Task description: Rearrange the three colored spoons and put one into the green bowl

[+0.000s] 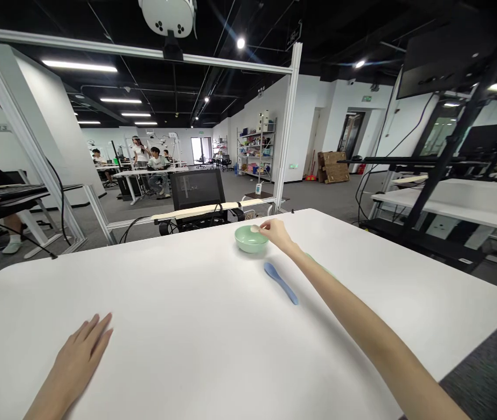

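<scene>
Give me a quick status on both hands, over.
Left hand flat on white table. Right hand at mint-green bowl, pale lump at fingertips. Blue spoon beside bowl, not blocking.

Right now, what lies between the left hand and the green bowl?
The head view shows only white tabletop between the left hand and the bowl; the blue spoon lies off to the right.

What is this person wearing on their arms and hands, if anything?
The left hand and right hand are bare, with no gloves. The right forearm has no sleeve, watch or band. No cables or markings show on either arm, though little of the left arm is in view.
</scene>
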A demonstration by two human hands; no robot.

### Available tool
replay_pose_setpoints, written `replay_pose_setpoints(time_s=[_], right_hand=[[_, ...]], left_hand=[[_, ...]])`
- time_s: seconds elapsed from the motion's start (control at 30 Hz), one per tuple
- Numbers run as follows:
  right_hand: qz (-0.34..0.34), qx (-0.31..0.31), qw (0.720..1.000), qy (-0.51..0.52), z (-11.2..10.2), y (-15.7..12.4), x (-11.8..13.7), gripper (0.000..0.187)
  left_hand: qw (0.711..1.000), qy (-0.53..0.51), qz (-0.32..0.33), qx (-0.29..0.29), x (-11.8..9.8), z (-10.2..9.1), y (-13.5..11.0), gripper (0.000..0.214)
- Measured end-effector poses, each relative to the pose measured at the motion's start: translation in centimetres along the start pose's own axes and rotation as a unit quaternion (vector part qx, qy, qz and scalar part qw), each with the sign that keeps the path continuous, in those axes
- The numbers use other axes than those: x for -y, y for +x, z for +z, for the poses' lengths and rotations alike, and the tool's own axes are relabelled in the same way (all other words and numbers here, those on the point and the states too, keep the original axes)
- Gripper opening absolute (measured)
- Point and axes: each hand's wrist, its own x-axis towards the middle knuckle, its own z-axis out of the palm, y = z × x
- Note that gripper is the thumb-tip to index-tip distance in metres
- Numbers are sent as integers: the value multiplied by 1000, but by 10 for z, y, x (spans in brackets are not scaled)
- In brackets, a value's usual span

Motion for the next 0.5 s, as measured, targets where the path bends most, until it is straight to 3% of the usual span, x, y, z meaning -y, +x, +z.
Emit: replay_pose_setpoints(time_s=[0.1, 0.2, 0.33, 0.5], right_hand=[[-8, -77, 991, 114, -13, -32, -22, 33], [16, -102, 978, 182, -16, -74, -46, 35], [58, -97, 968, 223, -7, -121, -70, 38], [85, -94, 960, 249, 4, -144, -85, 43]], left_hand=[[997, -42, 58, -24, -19, -6, 5, 65], [990, -94, 101, -22, -67, -14, 17, 60], [962, -161, 219, 24, -178, -23, 34, 52], [919, -218, 319, 73, -331, -13, 39, 51]])
